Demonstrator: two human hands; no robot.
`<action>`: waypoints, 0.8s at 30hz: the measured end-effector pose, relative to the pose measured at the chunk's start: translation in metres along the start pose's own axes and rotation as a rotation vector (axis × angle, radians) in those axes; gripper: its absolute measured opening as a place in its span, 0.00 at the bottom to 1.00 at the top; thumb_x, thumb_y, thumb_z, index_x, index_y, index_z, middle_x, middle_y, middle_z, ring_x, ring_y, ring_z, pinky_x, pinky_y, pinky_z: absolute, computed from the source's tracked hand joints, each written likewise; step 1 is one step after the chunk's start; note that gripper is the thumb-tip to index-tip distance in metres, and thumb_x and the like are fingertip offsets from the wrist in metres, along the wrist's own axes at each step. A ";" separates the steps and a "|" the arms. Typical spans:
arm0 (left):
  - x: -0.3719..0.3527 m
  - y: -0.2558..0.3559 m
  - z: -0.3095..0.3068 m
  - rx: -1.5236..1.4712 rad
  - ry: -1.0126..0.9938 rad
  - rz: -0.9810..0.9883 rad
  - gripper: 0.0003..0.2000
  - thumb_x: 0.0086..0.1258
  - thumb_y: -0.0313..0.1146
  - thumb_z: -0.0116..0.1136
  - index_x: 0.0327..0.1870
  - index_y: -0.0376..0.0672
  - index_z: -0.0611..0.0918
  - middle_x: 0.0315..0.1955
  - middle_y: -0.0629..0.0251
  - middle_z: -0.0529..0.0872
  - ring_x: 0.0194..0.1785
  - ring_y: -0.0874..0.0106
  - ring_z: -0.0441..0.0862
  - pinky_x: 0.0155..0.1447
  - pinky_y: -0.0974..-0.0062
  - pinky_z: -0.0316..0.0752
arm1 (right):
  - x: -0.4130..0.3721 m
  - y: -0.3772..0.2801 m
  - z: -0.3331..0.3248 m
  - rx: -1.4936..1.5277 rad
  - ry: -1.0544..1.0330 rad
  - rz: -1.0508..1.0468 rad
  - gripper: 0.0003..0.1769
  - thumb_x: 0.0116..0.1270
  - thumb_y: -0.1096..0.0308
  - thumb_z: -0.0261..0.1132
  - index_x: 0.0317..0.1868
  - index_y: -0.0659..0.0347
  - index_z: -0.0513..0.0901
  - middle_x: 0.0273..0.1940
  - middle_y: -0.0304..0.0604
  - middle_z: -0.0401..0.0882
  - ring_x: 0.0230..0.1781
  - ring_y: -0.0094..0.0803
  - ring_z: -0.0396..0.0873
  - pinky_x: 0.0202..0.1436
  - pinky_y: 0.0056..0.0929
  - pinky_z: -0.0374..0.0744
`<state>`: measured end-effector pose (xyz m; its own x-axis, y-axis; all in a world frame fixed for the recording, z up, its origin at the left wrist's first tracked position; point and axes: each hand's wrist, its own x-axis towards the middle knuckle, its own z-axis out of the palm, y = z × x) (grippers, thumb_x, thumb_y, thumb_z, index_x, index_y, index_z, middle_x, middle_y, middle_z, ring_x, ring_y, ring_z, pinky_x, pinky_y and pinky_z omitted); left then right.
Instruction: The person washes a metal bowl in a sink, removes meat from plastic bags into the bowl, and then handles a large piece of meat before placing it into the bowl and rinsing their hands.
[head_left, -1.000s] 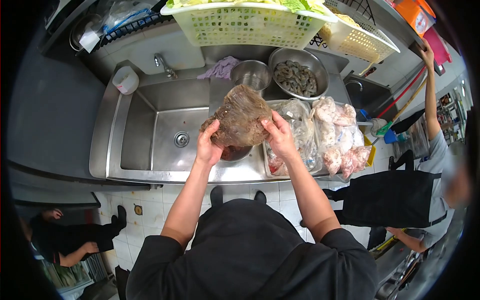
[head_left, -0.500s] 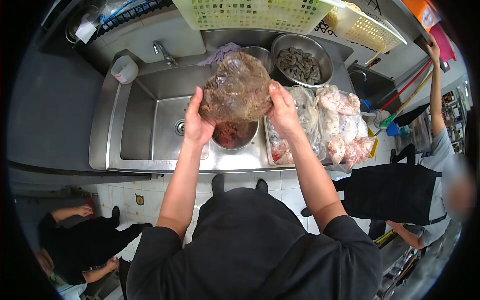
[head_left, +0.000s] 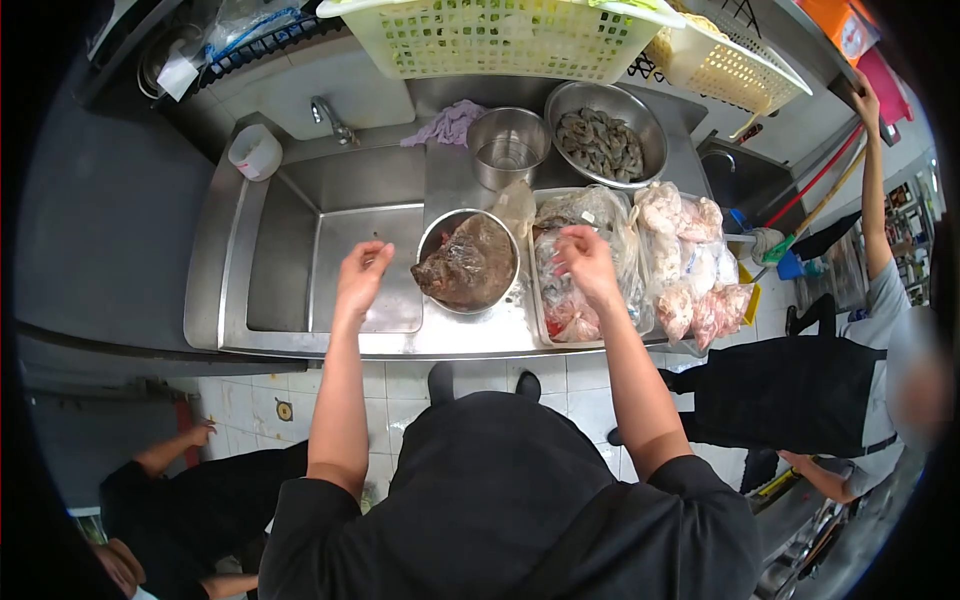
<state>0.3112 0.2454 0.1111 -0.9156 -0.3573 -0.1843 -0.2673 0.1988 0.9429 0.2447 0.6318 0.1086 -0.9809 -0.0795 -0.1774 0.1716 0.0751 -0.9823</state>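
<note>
A large brown lump (head_left: 470, 265), which looks like frozen meat, rests in a round metal bowl (head_left: 516, 268) on the counter beside the sink. A little reddish matter shows at the bowl's left edge; the rest of its contents is hidden under the lump. My left hand (head_left: 364, 280) hovers over the sink, left of the bowl, fingers loosely bent and holding nothing. To the right, my right hand (head_left: 588, 265) hangs over a tray (head_left: 540, 300) of plastic-bagged meat, its fingers apart and nothing in them. Neither hand touches the lump.
Behind the bowl stand a metal pot (head_left: 508, 140) and a steel bowl of shrimp (head_left: 600, 140). Bagged pale meat (head_left: 690, 260) lies at right. Plastic baskets (head_left: 500, 45) hang above the tap (head_left: 335, 120). Co-workers stand at right (head_left: 780, 385) and lower left (head_left: 190, 500).
The brown lump has gone from between my two hands down into the metal bowl. Both hands have let go and moved apart. The co-worker at lower left has shifted.
</note>
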 end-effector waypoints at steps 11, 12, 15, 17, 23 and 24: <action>0.052 -0.127 -0.146 -0.433 0.006 -0.413 0.34 0.75 0.55 0.64 0.75 0.46 0.72 0.69 0.55 0.80 0.66 0.56 0.81 0.68 0.57 0.78 | -0.001 0.018 -0.098 -0.118 0.365 -0.191 0.05 0.65 0.77 0.71 0.41 0.64 0.86 0.34 0.36 0.85 0.33 0.23 0.81 0.40 0.22 0.78; 0.023 -0.084 -0.122 0.455 0.035 -0.588 0.38 0.73 0.58 0.65 0.78 0.46 0.70 0.71 0.52 0.78 0.72 0.52 0.75 0.72 0.54 0.74 | 0.001 0.031 -0.107 -0.113 0.382 -0.196 0.05 0.65 0.77 0.71 0.41 0.64 0.86 0.34 0.36 0.85 0.33 0.23 0.81 0.40 0.22 0.78; -0.007 -0.100 -0.134 1.495 -0.034 -0.225 0.43 0.68 0.65 0.65 0.77 0.45 0.71 0.73 0.46 0.74 0.82 0.44 0.58 0.80 0.47 0.62 | -0.018 0.031 -0.121 -0.289 0.301 -0.087 0.05 0.68 0.74 0.70 0.43 0.64 0.87 0.35 0.35 0.87 0.34 0.22 0.81 0.41 0.23 0.79; 0.019 -0.129 -0.142 1.228 0.013 -0.240 0.41 0.68 0.63 0.67 0.76 0.45 0.73 0.73 0.46 0.74 0.81 0.44 0.59 0.80 0.47 0.63 | -0.035 -0.009 -0.122 -0.119 0.319 -0.174 0.04 0.70 0.75 0.68 0.44 0.64 0.87 0.35 0.36 0.87 0.34 0.22 0.81 0.42 0.23 0.79; 0.007 -0.077 -0.075 0.921 0.142 0.095 0.29 0.69 0.49 0.71 0.64 0.38 0.82 0.64 0.48 0.82 0.74 0.48 0.71 0.75 0.53 0.69 | -0.070 -0.133 -0.112 0.295 0.304 -0.672 0.04 0.75 0.78 0.64 0.46 0.68 0.85 0.43 0.45 0.86 0.43 0.30 0.86 0.47 0.30 0.85; 0.012 -0.069 -0.060 0.838 0.118 0.205 0.25 0.71 0.47 0.70 0.61 0.37 0.83 0.62 0.48 0.83 0.72 0.48 0.73 0.74 0.54 0.70 | -0.065 -0.131 -0.112 0.299 0.301 -0.672 0.04 0.75 0.78 0.64 0.46 0.68 0.85 0.43 0.45 0.86 0.43 0.30 0.86 0.47 0.30 0.85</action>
<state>0.3371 0.1722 0.0603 -0.9452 -0.3239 0.0408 -0.2759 0.8593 0.4308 0.2753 0.7379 0.2559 -0.8584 0.2618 0.4412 -0.4905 -0.1670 -0.8553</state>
